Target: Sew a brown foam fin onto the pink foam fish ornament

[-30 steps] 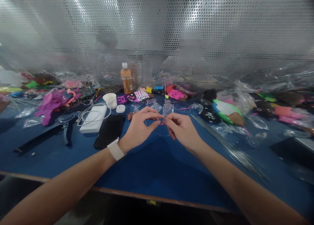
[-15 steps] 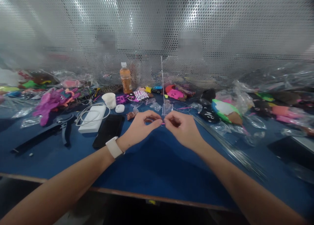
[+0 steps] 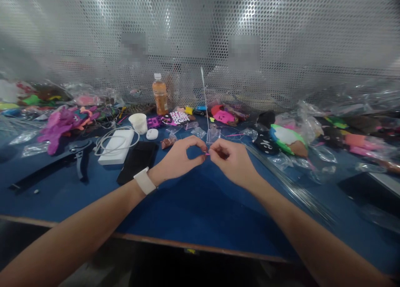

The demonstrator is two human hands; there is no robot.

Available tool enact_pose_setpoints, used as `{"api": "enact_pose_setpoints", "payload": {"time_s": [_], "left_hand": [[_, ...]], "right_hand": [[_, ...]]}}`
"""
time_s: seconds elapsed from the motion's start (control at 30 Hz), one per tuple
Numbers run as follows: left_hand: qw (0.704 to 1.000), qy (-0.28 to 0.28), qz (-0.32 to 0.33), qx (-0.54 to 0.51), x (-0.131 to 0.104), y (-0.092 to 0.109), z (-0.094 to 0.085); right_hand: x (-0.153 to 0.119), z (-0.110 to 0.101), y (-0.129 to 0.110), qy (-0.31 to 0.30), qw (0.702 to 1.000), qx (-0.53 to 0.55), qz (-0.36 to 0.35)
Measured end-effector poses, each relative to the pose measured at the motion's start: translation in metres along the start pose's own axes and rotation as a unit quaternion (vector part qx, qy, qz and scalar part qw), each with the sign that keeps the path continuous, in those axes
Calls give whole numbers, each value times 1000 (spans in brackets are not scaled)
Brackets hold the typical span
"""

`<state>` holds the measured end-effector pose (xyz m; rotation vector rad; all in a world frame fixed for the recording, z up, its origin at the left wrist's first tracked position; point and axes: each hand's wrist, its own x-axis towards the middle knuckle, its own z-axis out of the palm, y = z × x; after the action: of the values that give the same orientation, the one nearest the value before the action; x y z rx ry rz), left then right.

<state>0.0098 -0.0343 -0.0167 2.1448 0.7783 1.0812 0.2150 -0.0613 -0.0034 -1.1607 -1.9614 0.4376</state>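
My left hand (image 3: 184,155) and my right hand (image 3: 231,159) meet fingertip to fingertip over the middle of the blue table. Between them is a tiny pink piece (image 3: 207,154), pinched from both sides. A thin pale rod (image 3: 205,99) rises from the fingertips, leaning slightly left; its lower end is hidden by the fingers. Just behind the hands lie crumpled clear plastic bags (image 3: 213,134). A white band (image 3: 145,181) circles my left wrist.
To the left are a black phone (image 3: 137,162), a white box (image 3: 116,147) with a cable, a cutter tool (image 3: 80,157), a cup (image 3: 138,123) and a bottle (image 3: 160,96). Thin rods (image 3: 290,187) and a green-rimmed plush (image 3: 289,139) lie right. Perforated metal (image 3: 193,28) stands behind.
The rod's top has tipped a little to the left. Both hands keep their fingertips together, and the pink piece still shows between them. The view has shifted slightly.
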Motion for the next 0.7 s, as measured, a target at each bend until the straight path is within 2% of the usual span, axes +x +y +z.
{"api": "enact_pose_setpoints", "payload": {"time_s": [0.1,0.23,0.37,0.43,0.53,0.7], "left_hand": [[993,38,70,85,-1,1,2],[962,70,155,214,-2,-1,3],[936,83,194,281,-2,-3,4],[943,91,176,267,-2,-3,6],[970,89,119,193,-2,-3,9],[997,44,24,66,0,-4,6]], "right_hand": [[1,3,-1,-9,997,67,40],[2,7,3,-16,987,146,68],[3,9,6,-22,972,205,109],[3,8,6,-12,982,166,85],[3,5,6,-2,996,78,33],[1,1,8,-28,999,19,-19]]}}
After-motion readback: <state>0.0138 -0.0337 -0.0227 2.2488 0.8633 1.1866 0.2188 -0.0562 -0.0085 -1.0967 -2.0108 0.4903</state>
